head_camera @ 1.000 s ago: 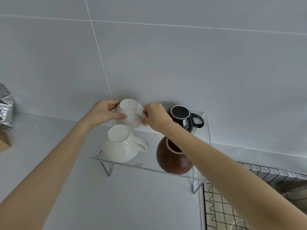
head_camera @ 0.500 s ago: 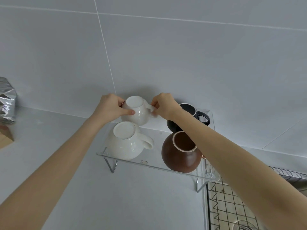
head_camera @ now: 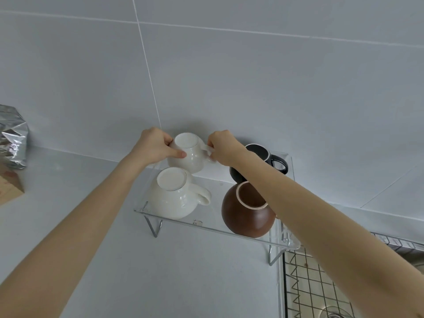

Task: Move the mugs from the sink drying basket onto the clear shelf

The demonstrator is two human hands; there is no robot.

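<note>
A clear shelf (head_camera: 206,226) on wire legs stands against the tiled wall. At its back left sits a small white mug (head_camera: 189,154), upside down. My left hand (head_camera: 153,145) grips its left side, and my right hand (head_camera: 223,148) pinches its handle. In front of it a larger white mug (head_camera: 176,196) rests upside down, handle to the right. A brown mug (head_camera: 247,212) is at the front right and a black mug (head_camera: 259,161) behind it, both bottom-up and partly hidden by my right forearm.
The wire drying basket (head_camera: 321,288) over the sink is at the lower right, just past the shelf's right leg. A crumpled silver foil bag (head_camera: 12,136) and a brown paper packet (head_camera: 9,189) sit on the grey counter at the far left.
Both hands have kept hold of the small white mug and shifted it a little toward the wall. The view has tilted, so the shelf sits lower right in frame.
</note>
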